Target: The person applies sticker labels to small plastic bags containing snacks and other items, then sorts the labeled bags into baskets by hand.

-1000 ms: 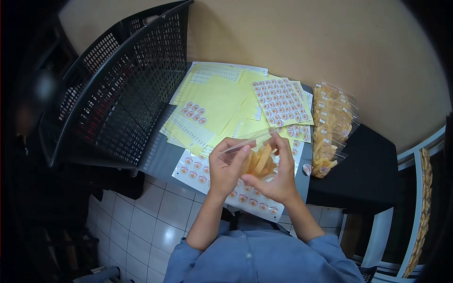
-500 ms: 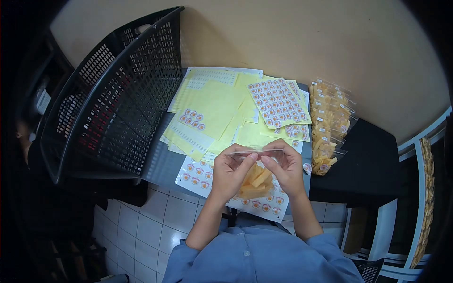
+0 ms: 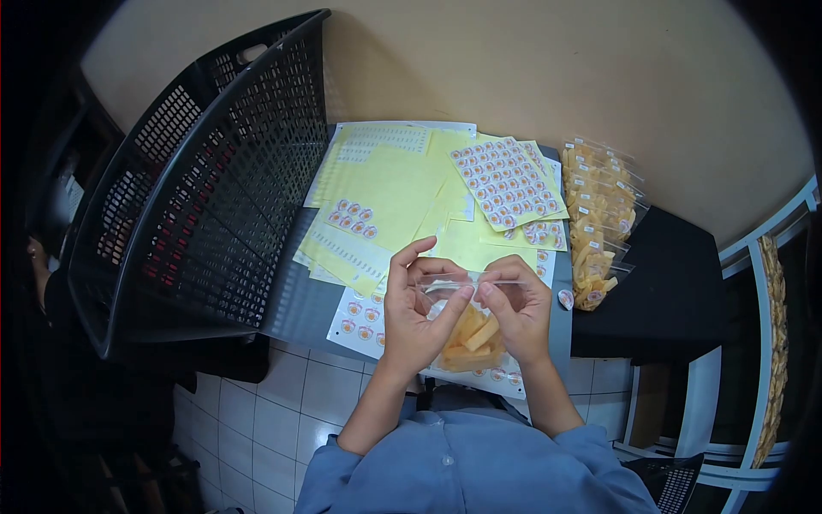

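A clear plastic bag (image 3: 471, 343) of pale yellow, stick-shaped snack pieces hangs between my hands, over the front of the table. My left hand (image 3: 415, 313) pinches its top edge at the left with thumb and fingers, the index finger raised. My right hand (image 3: 518, 308) grips the same edge at the right, its thumb close to the left thumb. Behind the bag lies a white sheet of round stickers (image 3: 364, 321). Beyond my hands, yellow sticker sheets (image 3: 394, 188) overlap on the table, with a fuller sticker sheet (image 3: 507, 184) on top at the right.
A large black perforated crate (image 3: 231, 188) stands tilted at the left. Several filled bags (image 3: 591, 231) line up at the right beside a black cloth-covered surface (image 3: 668, 283). One loose round sticker (image 3: 565, 299) sits at the table's right edge. Part of a person (image 3: 38, 265) shows far left.
My left index finger has lifted away from the bag's top edge. Both hands still hold the bag, which sits slightly lower and further right in view.
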A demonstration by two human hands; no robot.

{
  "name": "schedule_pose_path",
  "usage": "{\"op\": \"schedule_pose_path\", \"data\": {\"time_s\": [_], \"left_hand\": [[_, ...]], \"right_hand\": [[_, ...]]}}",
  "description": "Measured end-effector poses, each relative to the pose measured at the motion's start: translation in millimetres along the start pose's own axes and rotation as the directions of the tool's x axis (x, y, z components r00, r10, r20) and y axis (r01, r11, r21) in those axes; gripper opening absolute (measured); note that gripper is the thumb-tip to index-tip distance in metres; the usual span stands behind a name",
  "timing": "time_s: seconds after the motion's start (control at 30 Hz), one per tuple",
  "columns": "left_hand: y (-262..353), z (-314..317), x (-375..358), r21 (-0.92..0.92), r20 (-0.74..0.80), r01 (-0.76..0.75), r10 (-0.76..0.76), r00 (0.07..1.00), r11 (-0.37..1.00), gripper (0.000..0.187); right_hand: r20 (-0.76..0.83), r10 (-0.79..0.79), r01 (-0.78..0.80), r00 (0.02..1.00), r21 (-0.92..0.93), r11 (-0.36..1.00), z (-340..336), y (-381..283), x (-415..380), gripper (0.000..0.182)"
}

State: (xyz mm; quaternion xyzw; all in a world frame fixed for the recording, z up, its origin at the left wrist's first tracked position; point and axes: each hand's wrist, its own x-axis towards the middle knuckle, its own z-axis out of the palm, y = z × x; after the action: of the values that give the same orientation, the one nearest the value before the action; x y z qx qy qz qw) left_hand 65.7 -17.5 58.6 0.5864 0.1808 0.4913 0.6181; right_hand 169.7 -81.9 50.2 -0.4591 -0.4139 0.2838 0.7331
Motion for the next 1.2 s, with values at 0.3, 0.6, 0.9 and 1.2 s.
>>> {"op": "schedule_pose_path", "data": {"time_s": [0.3,0.6,0.9,1.2], "left_hand": [[3,-9,-5,0.058,0.080,-0.062,0.057,0.995,0.996,0.049],[4,-13,-10,0.040,0.083,-0.082,0.079,0.993,0.996,0.046],[8,-15,-11,-0.050,0.068,-0.083,0.087,0.994,0.995,0.060],[4,-22,-13,0.004,0.018,-0.098,0.098,0.995,0.995,0.058]], "right_hand": [[0.026,-0.119,0.121,0.993,-0.084,0.989,7,0,-3,0.009],[0.002,-0.154,0.153,0.988,-0.120,0.981,13,3,-8,0.009],[-0.045,-0.123,0.120,0.991,-0.055,0.991,13,4,-10,0.009],[0.074,-0.286,0.293,0.955,-0.369,0.882,14,-15,-1,0.032]]}}
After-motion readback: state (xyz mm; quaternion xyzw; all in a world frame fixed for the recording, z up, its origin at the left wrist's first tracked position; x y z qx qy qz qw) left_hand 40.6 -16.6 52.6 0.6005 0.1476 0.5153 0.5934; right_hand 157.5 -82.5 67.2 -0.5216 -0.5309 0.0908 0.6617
